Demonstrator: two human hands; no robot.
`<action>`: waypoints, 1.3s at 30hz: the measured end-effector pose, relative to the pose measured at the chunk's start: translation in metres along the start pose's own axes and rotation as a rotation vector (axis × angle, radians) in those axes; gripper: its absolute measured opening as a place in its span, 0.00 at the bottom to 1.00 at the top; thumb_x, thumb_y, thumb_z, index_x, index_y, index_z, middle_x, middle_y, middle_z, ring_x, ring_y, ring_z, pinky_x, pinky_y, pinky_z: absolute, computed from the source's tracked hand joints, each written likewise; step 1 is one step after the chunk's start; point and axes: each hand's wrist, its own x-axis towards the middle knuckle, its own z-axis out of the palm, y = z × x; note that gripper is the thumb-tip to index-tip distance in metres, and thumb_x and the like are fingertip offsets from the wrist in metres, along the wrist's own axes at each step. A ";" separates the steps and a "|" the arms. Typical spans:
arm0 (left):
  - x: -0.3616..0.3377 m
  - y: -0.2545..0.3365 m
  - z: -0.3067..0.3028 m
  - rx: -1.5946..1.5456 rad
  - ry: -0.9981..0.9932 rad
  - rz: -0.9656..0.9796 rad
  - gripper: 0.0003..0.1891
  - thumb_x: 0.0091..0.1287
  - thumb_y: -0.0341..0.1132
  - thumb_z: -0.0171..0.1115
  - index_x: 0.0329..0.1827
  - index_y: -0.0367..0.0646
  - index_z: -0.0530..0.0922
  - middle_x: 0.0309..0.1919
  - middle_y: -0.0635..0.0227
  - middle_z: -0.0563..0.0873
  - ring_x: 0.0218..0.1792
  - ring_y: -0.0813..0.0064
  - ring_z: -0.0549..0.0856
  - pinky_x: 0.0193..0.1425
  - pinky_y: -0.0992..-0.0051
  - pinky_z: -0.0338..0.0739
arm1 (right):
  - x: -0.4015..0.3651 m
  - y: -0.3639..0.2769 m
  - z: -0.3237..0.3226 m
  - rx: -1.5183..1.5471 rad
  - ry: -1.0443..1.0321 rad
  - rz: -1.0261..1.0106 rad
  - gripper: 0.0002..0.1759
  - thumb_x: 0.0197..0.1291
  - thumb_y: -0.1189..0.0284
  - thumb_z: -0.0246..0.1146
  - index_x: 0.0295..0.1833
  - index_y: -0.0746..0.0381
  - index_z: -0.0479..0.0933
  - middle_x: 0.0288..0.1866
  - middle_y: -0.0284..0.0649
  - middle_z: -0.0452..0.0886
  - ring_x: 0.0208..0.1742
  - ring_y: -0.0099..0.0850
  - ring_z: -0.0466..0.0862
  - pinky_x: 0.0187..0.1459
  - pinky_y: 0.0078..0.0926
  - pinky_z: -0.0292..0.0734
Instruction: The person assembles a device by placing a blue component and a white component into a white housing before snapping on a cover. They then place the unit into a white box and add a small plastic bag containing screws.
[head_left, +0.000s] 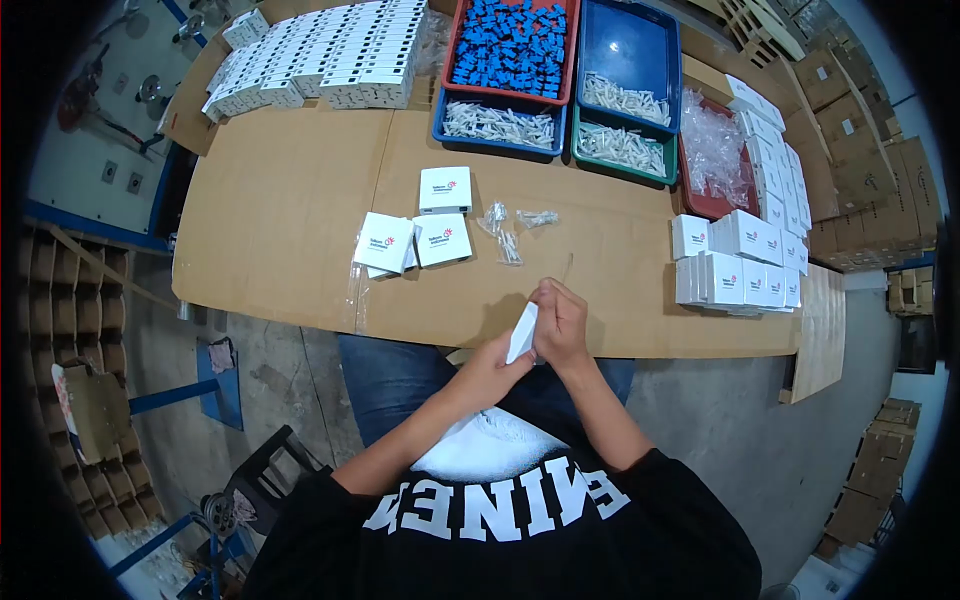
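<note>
In the head view, my left hand (pixel 486 376) is closed around a thin white box (pixel 522 332), tilted up on edge above the front of the cardboard-covered table. My right hand (pixel 560 322) is right beside the box with its fingers pinched together. What they hold, if anything, is hidden. A thin upright sliver (pixel 570 266) shows just past the right fingertips, too fine to name. Beyond my hands lie small clear bags of white pieces (pixel 508 245). Several white boxes with a red logo (pixel 443 238) lie to their left, some overlapping.
Rows of white boxes (pixel 330 55) fill the back left. At the back stand a red tray of blue parts (pixel 460 84), blue trays (pixel 445 143) and a green tray (pixel 600 172) with white pieces. Clear plastic bags (pixel 715 150) and stacked white boxes (pixel 740 280) are at right.
</note>
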 end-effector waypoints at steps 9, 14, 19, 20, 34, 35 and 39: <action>0.027 0.014 -0.003 -0.197 0.083 -0.171 0.22 0.82 0.36 0.58 0.75 0.39 0.71 0.53 0.63 0.86 0.49 0.76 0.87 0.49 0.75 0.85 | 0.004 -0.011 -0.032 0.069 -0.100 0.081 0.18 0.69 0.65 0.69 0.59 0.63 0.82 0.49 0.49 0.84 0.50 0.46 0.85 0.53 0.39 0.81; 0.059 0.037 -0.016 -0.113 -0.087 -0.175 0.31 0.83 0.39 0.59 0.84 0.41 0.60 0.63 0.62 0.82 0.59 0.75 0.83 0.59 0.71 0.83 | 0.031 -0.027 -0.078 -0.197 -0.508 -0.051 0.44 0.53 0.59 0.80 0.77 0.55 0.77 0.70 0.51 0.77 0.69 0.50 0.78 0.70 0.45 0.75; 0.048 0.042 0.008 0.091 0.000 0.053 0.33 0.85 0.41 0.59 0.86 0.41 0.58 0.70 0.55 0.78 0.63 0.73 0.83 0.69 0.71 0.77 | 0.093 0.020 -0.141 -0.518 -0.027 -0.121 0.38 0.53 0.59 0.80 0.69 0.60 0.80 0.64 0.55 0.77 0.66 0.55 0.79 0.67 0.47 0.78; 0.044 0.033 0.006 0.090 0.004 0.056 0.33 0.85 0.41 0.59 0.86 0.41 0.58 0.70 0.55 0.78 0.63 0.73 0.83 0.69 0.71 0.77 | 0.108 0.036 -0.162 -0.637 0.071 -0.089 0.37 0.53 0.59 0.80 0.67 0.61 0.80 0.63 0.56 0.77 0.65 0.56 0.79 0.66 0.48 0.78; 0.010 -0.037 -0.053 0.190 0.639 0.158 0.09 0.79 0.25 0.58 0.58 0.35 0.81 0.48 0.61 0.90 0.51 0.74 0.89 0.59 0.74 0.82 | 0.153 0.095 -0.241 -1.390 -0.114 0.478 0.34 0.55 0.55 0.79 0.62 0.65 0.82 0.60 0.55 0.84 0.62 0.51 0.86 0.64 0.52 0.80; 0.011 -0.038 -0.057 0.191 0.652 0.158 0.09 0.79 0.25 0.58 0.58 0.35 0.81 0.48 0.61 0.90 0.51 0.74 0.89 0.59 0.74 0.82 | 0.153 0.097 -0.238 -1.457 -0.113 0.406 0.33 0.55 0.56 0.79 0.61 0.65 0.82 0.57 0.54 0.85 0.60 0.52 0.86 0.63 0.53 0.80; 0.017 -0.051 -0.065 0.253 0.650 0.143 0.08 0.77 0.26 0.61 0.55 0.35 0.82 0.47 0.61 0.90 0.50 0.73 0.89 0.58 0.73 0.82 | 0.161 0.097 -0.180 -1.081 0.016 0.204 0.27 0.61 0.61 0.74 0.62 0.65 0.82 0.54 0.56 0.85 0.58 0.54 0.85 0.62 0.51 0.81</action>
